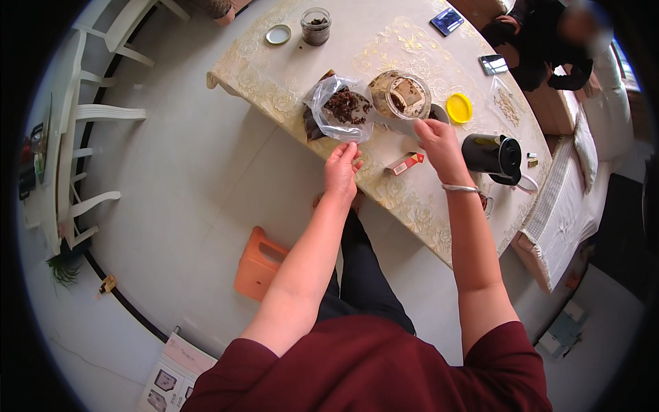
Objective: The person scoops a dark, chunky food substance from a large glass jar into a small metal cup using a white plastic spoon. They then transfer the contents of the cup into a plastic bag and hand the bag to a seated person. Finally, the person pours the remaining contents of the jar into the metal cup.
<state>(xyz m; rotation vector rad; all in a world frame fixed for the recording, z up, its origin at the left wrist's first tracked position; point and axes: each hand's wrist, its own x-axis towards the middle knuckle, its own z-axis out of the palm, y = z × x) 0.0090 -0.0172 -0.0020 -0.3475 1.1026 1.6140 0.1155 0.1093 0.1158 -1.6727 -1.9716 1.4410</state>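
My left hand [341, 167] is at the table's near edge, thumb and forefinger together by the lower rim of a clear plastic bag [337, 123]. Whether they pinch the film cannot be told. Dark reddish-brown dried pieces [345, 104] lie inside the bag. My right hand [438, 144], a silver bangle on its wrist, has bent fingers just below a clear wide-mouthed jar [383, 95]. Anything between those fingertips is hidden. The jar is tilted with its mouth towards me and has brown bits inside. Partly behind my right hand is a pale dish [444, 114] with dark pieces.
On the patterned tablecloth [288, 98] are a yellow lid [459, 108], a red box [405, 164], a black kettle [484, 153], an open glass jar [315, 31] and two phones [447, 21]. A person [545, 46] sits beyond. An orange stool [257, 265] stands at my left.
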